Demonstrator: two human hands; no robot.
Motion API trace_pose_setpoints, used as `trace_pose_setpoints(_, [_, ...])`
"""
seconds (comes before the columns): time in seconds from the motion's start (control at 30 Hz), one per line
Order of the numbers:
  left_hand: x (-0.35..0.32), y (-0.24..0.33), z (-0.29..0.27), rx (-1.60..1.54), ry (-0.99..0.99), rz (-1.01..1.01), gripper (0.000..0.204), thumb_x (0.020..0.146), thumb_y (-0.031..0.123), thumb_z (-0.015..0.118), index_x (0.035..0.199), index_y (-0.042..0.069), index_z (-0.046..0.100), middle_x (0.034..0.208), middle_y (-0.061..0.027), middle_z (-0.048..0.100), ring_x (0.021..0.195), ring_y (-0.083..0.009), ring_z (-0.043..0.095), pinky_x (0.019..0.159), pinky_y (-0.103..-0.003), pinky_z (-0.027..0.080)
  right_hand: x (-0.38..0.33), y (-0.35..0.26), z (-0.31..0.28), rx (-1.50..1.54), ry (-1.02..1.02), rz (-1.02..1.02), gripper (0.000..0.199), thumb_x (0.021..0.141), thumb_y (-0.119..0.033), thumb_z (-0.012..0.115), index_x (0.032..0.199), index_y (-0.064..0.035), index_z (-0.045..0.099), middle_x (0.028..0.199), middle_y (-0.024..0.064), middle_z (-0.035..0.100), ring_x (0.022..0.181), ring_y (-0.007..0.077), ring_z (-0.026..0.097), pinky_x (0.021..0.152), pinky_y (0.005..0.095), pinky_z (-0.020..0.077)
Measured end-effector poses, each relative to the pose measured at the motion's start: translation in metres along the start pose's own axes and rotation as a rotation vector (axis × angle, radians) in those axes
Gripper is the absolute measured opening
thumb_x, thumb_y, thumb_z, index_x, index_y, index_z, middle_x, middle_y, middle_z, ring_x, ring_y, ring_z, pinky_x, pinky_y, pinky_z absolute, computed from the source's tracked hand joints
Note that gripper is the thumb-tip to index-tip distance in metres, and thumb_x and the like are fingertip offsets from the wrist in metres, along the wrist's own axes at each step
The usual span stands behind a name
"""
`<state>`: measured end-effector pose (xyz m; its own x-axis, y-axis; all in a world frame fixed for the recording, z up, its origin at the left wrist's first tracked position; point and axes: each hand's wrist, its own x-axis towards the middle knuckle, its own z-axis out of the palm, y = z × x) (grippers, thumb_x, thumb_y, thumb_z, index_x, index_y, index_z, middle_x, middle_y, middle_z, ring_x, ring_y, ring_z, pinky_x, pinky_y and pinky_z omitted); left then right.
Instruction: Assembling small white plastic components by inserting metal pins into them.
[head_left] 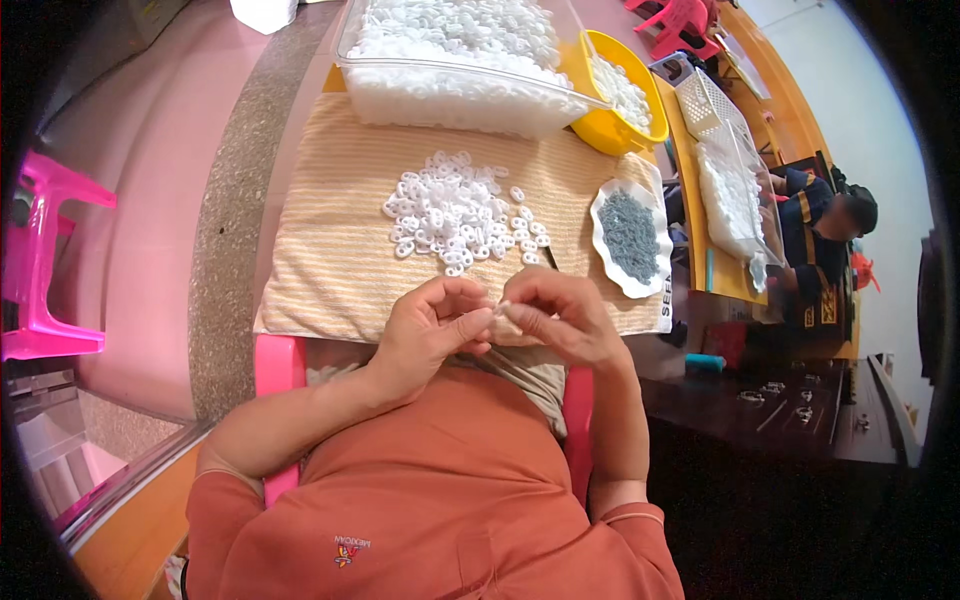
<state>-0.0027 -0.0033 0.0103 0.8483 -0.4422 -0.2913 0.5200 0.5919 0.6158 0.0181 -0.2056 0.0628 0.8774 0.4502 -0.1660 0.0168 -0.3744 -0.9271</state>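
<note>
A rust-coloured shirt (430, 490) is seen at lower centre, flanked by parts of a pink chair (281, 362). Both hands are held together at the centre of the frame, above the near edge of a striped cloth (325, 200). A small whitish piece (501, 309) is held between them. It is pinched by thumb and index finger of the left hand (437, 325) and by those of the right hand (562, 318); its outline is mostly covered by the fingertips, so its exact form cannot be told. The remaining left fingers are curled; those of the right cannot be told clearly.

Just beyond, a dark slender tool (551, 257) is partly hidden by the right hand. White two-holed pieces (445, 210) are heaped at upper centre, some scattered at the heap's right. To their right, grey bits (630, 236) are contained in a scalloped white dish (602, 240). At the top, similar white pieces are held in a clear bin (470, 108), with a yellow tub (657, 122) beside it. At right, another person (822, 222) is seated by a second table.
</note>
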Motion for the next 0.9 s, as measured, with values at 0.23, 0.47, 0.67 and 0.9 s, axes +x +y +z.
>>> trace_pose_setpoints(0.23, [-0.001,-0.001,-0.003,0.119,-0.076,-0.012,0.015,0.089,0.011,0.064,0.099,0.0,0.059,0.088,-0.0066,0.064,0.079,-0.0115,0.063,0.071,-0.025,0.056,-0.01,0.005,0.013,0.203,-0.043,0.092,0.008,0.091,-0.004,0.06,0.092,0.0032,0.06,0.089,0.0036,0.059,0.074,0.0054,0.053,0.062,0.02,0.0433])
trace_pose_setpoints(0.47, [0.0,0.0,-0.003,0.026,-0.042,-0.072,0.013,0.09,0.008,0.062,0.101,0.001,0.058,0.09,-0.0063,0.064,0.079,-0.0125,0.064,0.072,-0.026,0.057,-0.011,0.012,0.033,0.309,0.167,0.05,0.009,0.09,-0.003,0.06,0.097,0.0028,0.063,0.085,0.0019,0.063,0.07,0.0037,0.055,0.06,0.0187,0.045])
trace_pose_setpoints(0.67, [0.001,0.0,-0.006,-0.088,-0.091,-0.143,0.013,0.09,0.006,0.061,0.102,0.003,0.057,0.09,-0.0056,0.064,0.079,-0.0131,0.064,0.072,-0.027,0.058,-0.011,0.02,0.037,0.412,0.168,-0.071,0.009,0.09,-0.002,0.06,0.096,0.0027,0.063,0.086,0.0034,0.062,0.072,0.0056,0.058,0.061,0.0193,0.0469])
trace_pose_setpoints(0.9, [0.001,0.0,-0.006,-0.083,-0.099,-0.181,0.012,0.09,0.006,0.062,0.101,0.003,0.057,0.09,-0.0055,0.064,0.079,-0.0123,0.064,0.072,-0.027,0.058,-0.014,0.018,0.037,0.437,0.167,-0.082,0.007,0.091,-0.001,0.058,0.095,0.0032,0.063,0.088,0.0039,0.061,0.071,0.0061,0.057,0.061,0.0193,0.0468])
